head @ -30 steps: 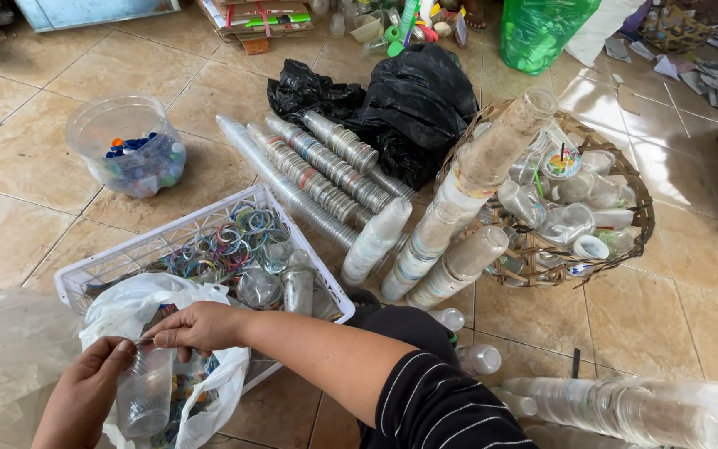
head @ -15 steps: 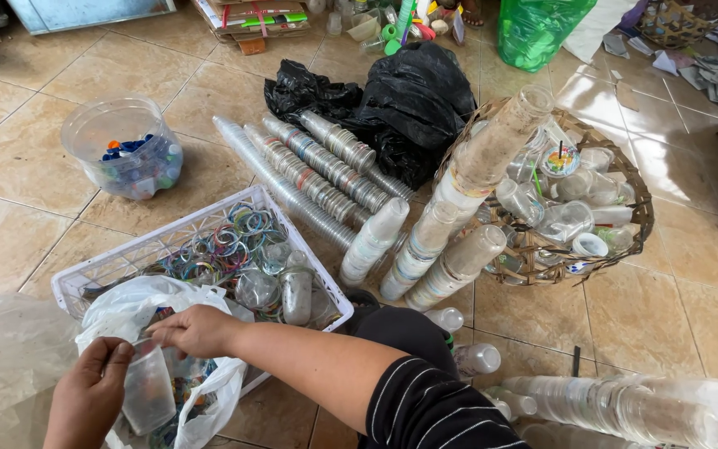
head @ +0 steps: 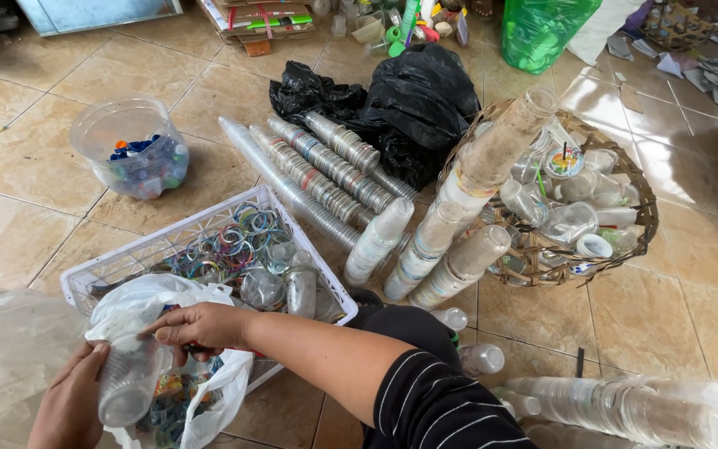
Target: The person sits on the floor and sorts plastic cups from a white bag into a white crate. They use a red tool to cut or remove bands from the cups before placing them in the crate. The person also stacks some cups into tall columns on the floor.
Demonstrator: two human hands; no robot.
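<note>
Both hands hold a clear cup, its rim hidden.

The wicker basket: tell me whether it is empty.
No. The wicker basket holds a heap of clear plastic cups, with cup stacks leaning on its rim.

A crate sat on the floor before the person, rings lying inside it. A tub stood behind it to the left. Stacked cups lay in rows right of the tub, bags behind them. Farther right stood a basket, cup stacks leaning on its near rim.
</note>
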